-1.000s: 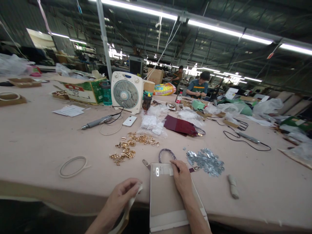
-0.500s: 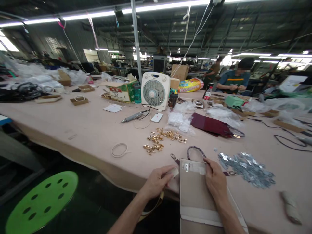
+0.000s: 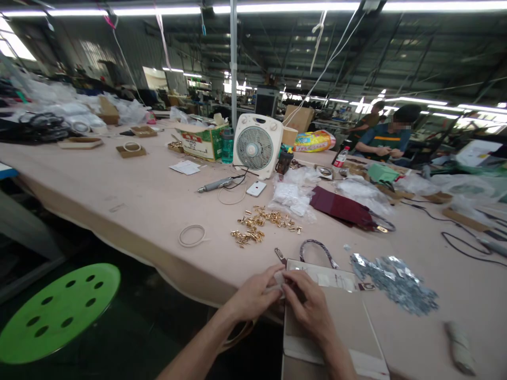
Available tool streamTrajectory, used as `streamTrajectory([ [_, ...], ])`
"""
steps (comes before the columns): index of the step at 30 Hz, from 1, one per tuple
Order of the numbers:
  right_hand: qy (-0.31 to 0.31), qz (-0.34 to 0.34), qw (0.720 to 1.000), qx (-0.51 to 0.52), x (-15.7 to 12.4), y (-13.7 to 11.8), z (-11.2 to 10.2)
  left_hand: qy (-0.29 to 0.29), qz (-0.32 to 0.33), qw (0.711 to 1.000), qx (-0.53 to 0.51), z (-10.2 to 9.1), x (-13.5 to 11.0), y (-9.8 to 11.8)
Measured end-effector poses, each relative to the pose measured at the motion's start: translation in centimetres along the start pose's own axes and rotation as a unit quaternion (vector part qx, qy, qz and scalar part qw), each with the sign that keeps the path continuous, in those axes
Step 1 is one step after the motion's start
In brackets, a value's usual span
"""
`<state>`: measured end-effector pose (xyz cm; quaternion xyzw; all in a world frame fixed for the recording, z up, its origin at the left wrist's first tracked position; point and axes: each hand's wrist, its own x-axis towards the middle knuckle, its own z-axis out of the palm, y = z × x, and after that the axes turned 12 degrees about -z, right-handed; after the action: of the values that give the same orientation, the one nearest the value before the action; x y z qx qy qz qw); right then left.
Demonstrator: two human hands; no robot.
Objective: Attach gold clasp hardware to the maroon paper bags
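Note:
My left hand (image 3: 255, 295) is closed on a small whitish strip (image 3: 279, 278), perhaps tape; its exact kind is unclear. My right hand (image 3: 311, 306) pinches at the same strip, its fingertips meeting those of the left. Below my right hand lies a beige bag body (image 3: 340, 311), partly over the table's front edge, with pale patches near its top. A dark braided handle (image 3: 320, 248) curves out beyond the top edge. Metal-ended dark tabs stick out on both sides, a left tab (image 3: 280, 255) and a right tab (image 3: 366, 286).
Gold metal fittings (image 3: 253, 227) lie in a loose pile ahead, silver pieces (image 3: 396, 285) to the right. Farther back are a box fan (image 3: 257, 145), a phone (image 3: 256, 188), a grey electric screwdriver (image 3: 216, 184) and a maroon bag piece (image 3: 343, 208). A green stool (image 3: 59, 311) stands lower left.
My right hand has left the bag's upper right edge and moved left to the whitish strip in my left hand. The view has shifted slightly.

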<state>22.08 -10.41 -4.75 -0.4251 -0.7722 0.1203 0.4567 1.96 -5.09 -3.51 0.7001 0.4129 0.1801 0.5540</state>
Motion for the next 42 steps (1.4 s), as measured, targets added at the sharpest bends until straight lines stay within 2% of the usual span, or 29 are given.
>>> streamTrajectory([
  [5,-0.014,0.013,1.0,0.009,-0.6,0.6,-0.2,-0.027,-0.002,1.0,-0.005,0.0,0.1,0.2],
  [9,-0.032,0.021,0.999,0.02,-0.8,0.7,-0.2,-0.013,-0.003,0.999,0.031,0.0,0.1,0.2],
  [20,-0.047,0.033,0.998,0.001,-0.7,0.6,0.0,0.035,-0.033,0.998,0.028,0.8,0.8,0.1],
  [26,-0.008,-0.018,1.0,-0.019,-1.5,0.8,0.5,0.035,-0.079,0.994,-0.072,1.7,1.8,-0.3],
  [30,0.011,-0.035,0.999,0.03,-2.7,0.1,0.3,0.07,-0.089,0.991,-0.067,1.6,2.1,-0.5],
  [33,0.069,0.006,0.997,0.046,-3.1,0.4,-1.1,0.07,-0.076,0.994,-0.04,1.5,1.8,-0.4],
  [36,0.133,0.066,0.989,0.002,-2.5,1.7,-3.2,0.038,-0.061,0.997,-0.019,1.4,1.4,-0.2],
  [39,0.115,0.097,0.988,-0.038,-1.2,3.1,-4.6,0.019,-0.05,0.999,0.002,1.2,1.2,0.2],
  [42,0.068,0.118,0.99,-0.031,-0.1,4.0,-4.5,0.021,-0.049,0.998,0.021,1.1,1.2,0.5],
])
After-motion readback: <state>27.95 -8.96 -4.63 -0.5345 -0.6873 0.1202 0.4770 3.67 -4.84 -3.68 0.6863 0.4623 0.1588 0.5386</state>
